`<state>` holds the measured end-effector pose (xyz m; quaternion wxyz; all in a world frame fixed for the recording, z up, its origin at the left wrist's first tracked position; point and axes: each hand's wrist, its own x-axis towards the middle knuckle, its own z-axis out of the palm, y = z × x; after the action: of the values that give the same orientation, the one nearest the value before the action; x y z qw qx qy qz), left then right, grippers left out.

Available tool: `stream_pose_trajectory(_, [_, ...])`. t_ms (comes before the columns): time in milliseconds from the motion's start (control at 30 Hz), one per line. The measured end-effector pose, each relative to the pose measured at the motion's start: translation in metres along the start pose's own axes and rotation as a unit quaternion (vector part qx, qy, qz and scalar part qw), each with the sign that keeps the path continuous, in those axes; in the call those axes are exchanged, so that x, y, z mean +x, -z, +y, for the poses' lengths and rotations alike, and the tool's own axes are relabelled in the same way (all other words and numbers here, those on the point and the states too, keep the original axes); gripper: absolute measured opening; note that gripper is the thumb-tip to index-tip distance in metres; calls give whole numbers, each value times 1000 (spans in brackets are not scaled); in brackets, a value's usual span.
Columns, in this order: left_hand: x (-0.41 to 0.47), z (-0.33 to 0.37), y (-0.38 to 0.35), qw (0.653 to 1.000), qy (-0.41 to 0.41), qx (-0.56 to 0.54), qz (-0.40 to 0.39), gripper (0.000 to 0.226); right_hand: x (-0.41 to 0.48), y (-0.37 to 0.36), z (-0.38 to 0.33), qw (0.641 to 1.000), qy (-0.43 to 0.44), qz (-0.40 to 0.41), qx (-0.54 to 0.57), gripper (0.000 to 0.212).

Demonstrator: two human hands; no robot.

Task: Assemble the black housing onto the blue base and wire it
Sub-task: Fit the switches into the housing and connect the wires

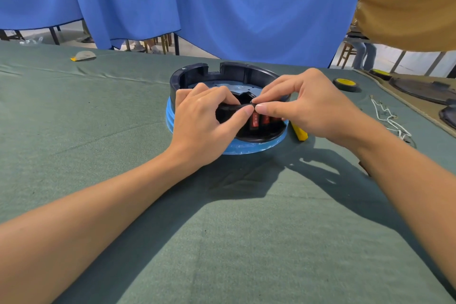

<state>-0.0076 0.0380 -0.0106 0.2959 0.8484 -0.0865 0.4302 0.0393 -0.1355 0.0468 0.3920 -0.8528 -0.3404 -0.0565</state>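
The round black housing (232,72) sits on the blue base (249,147) at the middle of the green table. Inside it a grey plate shows at the back and red-labelled parts (259,121) at the front. My left hand (204,121) reaches over the housing's left rim and pinches a black cable (234,107) between thumb and fingers. My right hand (306,106) comes in from the right and pinches the same cable's end with thumb and forefinger, right beside my left fingertips. My hands hide much of the housing's inside.
A yellow tool (299,132) lies against the base's right side. White wire (389,118) trails on the cloth further right, with a yellow-and-black wheel (344,84) and black flat parts (424,90) beyond. A person in a tan shirt (407,2) stands at the top right. A blue curtain hangs behind.
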Motion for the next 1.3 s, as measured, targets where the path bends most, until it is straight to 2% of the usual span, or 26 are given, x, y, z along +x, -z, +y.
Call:
stream_pose_trajectory(300, [1, 2, -1, 1000, 12, -2, 1, 32, 1, -4, -1, 999, -4, 36, -8, 9])
stream_pose_trajectory(433, [-2, -2, 2, 998, -40, 37, -20, 31, -3, -8, 2, 998, 12, 59, -22, 7])
stream_pose_trajectory(633, [-5, -4, 5, 994, -74, 65, -54, 40, -13, -4, 12, 999, 26, 0, -34, 30])
stream_pose_trajectory(833, [-5, -2, 5, 994, -61, 72, -58, 35, -16, -14, 11, 993, 49, 29, -101, 39])
stream_pose_trajectory(1133, [-5, 1, 3, 995, -40, 80, -49, 31, -17, -28, 13, 984, 65, 90, -139, 34])
stream_pose_trajectory(1300, [-6, 0, 2, 995, -44, 74, -43, 26, -14, -20, 12, 992, 55, 59, -97, 25])
